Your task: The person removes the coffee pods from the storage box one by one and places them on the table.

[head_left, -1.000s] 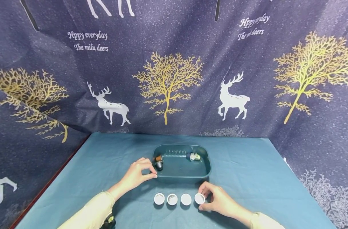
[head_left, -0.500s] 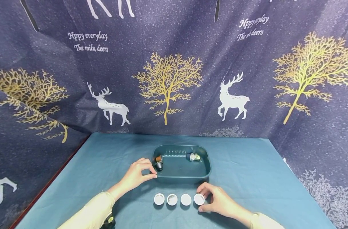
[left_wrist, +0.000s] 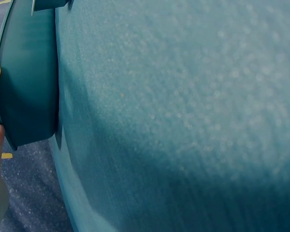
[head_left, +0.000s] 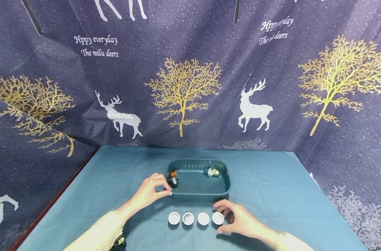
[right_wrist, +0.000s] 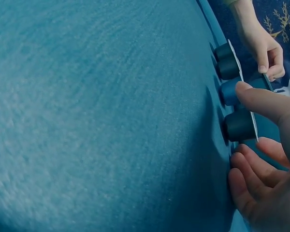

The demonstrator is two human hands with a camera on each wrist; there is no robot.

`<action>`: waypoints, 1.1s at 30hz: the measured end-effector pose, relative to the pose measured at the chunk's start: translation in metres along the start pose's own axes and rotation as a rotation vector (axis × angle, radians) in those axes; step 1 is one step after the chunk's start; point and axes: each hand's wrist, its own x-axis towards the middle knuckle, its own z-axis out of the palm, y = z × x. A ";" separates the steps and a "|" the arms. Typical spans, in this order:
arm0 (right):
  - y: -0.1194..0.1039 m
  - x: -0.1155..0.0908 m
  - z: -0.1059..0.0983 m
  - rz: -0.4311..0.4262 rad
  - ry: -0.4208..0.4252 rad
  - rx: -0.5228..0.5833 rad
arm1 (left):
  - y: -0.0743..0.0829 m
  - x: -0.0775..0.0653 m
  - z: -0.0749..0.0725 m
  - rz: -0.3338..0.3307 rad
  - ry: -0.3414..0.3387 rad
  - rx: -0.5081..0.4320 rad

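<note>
Several coffee capsules stand lid-up in a row, among them the leftmost capsule [head_left: 174,218] and the rightmost capsule [head_left: 217,218]. My right hand [head_left: 240,219] has thumb and fingers spread around the rightmost one. In the right wrist view that dark capsule [right_wrist: 240,124] sits upright on the cloth, with gaps on the thumb and finger sides. Behind the row is a dark green plastic tray [head_left: 198,194]. My left hand [head_left: 151,188] pinches its front left corner at the rim; the left wrist view has the thumb on the tray's edge [left_wrist: 26,82].
Inside the tray lie a brown capsule [head_left: 173,173] and a black capsule [head_left: 174,181] at left, a blue capsule [head_left: 207,171] and a light green capsule [head_left: 216,172] at right. A printed curtain [head_left: 190,45] hangs behind the blue-green tablecloth [head_left: 272,181].
The right thumb and fingers have spread away from the rightmost capsule, which has shifted slightly left toward the others. The left hand and tray keep their places.
</note>
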 end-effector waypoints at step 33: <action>-0.037 0.042 -0.066 0.044 -0.008 0.042 | 0.001 0.000 -0.001 0.007 0.002 0.001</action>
